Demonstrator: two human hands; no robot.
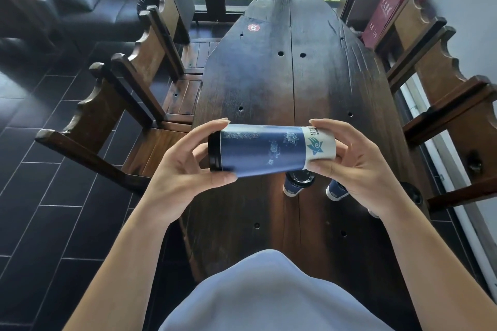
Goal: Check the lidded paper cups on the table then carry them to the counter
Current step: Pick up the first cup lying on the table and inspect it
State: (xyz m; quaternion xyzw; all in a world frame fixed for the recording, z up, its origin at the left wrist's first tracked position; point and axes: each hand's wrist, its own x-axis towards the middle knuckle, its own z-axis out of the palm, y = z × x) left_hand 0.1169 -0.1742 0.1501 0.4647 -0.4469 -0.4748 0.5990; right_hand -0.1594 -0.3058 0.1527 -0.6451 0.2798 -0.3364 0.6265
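A dark plank bench [269,83] ran lengthwise toward a window, a blue cup held sideways above its near end.

Nearest, the left hand [185,169] curled its fingers and thumb round the black-lidded end of the blue paper cup [266,152], and the right hand [355,166] pinched the white base end, the cup lying level in the air. Below it, two more lidded cups [297,183] stood on the bench near its right edge, one partly hidden by the right hand. Farther off, a red number sticker [253,27] sat near the far end, with wooden chairs [139,75] along both long edges.
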